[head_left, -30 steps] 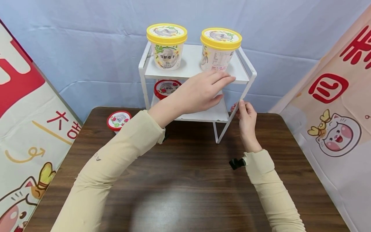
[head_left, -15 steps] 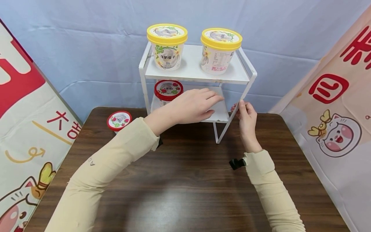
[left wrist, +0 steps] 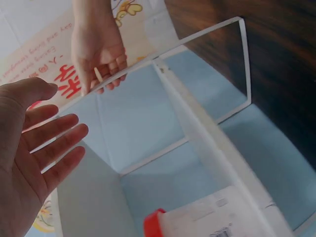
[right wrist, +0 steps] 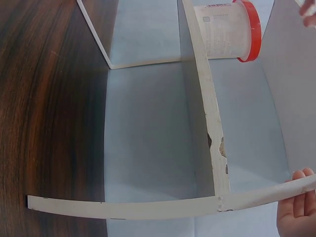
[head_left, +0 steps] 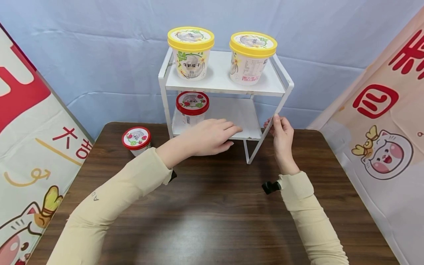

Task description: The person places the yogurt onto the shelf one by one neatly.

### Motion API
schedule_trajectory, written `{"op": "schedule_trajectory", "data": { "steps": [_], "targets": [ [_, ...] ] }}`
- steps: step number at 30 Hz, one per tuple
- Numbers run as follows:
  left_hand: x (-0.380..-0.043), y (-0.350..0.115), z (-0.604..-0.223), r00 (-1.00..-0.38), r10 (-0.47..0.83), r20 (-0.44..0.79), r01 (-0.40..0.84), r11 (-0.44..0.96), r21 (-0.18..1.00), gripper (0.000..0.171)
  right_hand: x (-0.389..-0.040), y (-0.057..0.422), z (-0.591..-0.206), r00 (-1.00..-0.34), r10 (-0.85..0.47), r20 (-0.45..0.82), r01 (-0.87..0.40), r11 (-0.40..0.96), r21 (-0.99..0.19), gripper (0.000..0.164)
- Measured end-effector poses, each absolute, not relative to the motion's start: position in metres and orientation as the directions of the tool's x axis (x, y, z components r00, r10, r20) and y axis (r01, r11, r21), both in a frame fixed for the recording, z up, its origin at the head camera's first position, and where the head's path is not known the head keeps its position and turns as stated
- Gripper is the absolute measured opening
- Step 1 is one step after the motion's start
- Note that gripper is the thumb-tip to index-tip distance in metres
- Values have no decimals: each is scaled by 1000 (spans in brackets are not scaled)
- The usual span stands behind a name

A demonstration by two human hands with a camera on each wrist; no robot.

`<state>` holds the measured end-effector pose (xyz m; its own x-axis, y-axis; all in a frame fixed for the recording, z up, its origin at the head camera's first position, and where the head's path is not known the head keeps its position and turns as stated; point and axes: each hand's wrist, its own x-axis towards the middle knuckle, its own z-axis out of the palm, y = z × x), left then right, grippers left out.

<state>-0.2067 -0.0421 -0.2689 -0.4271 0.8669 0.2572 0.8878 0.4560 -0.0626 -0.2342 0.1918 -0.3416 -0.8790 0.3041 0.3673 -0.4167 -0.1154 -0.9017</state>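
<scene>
My left hand (head_left: 212,138) is in front of the white two-tier rack's lower shelf (head_left: 238,114), fingers loosely extended and holding nothing. In the left wrist view, its spread fingers (left wrist: 59,131) stand apart from the rack. My right hand (head_left: 281,138) pinches the rack's right front post (head_left: 276,112) between thumb and fingers; some fingers are behind the post. A red-lidded tub (head_left: 193,105) stands at the left of the lower shelf. On the top shelf (head_left: 220,70) are two yellow-lidded tubs, a left tub (head_left: 191,55) and a right tub (head_left: 251,59).
Another red-lidded tub (head_left: 136,140) stands on the dark wooden table (head_left: 212,221), left of the rack and partly behind my left sleeve (head_left: 132,184). A pale blue cloth (head_left: 99,55) hangs behind. Printed banners flank both sides, including a right banner (head_left: 381,110).
My left hand has moved down and left, from the front of the top shelf to below the lower shelf's level, uncovering the lower tub. The right hand keeps its hold on the post.
</scene>
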Motion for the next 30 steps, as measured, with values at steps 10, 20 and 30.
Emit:
{"op": "schedule_trajectory", "data": {
  "steps": [10, 20, 30],
  "targets": [
    [-202, -52, -289, -370, 871, 324, 907, 415, -80, 33, -234, 192, -341, -886, 304, 351, -404, -131, -905, 20],
    [-197, -60, -301, -397, 875, 275, 897, 433, -83, 33, -234, 192, -340, -889, 309, 338, -395, -143, -907, 20],
    [-194, -71, -313, -436, 866, 244, 887, 460, -48, 32, -234, 190, -340, -880, 314, 357, -418, -154, -895, 21]
  ]
}}
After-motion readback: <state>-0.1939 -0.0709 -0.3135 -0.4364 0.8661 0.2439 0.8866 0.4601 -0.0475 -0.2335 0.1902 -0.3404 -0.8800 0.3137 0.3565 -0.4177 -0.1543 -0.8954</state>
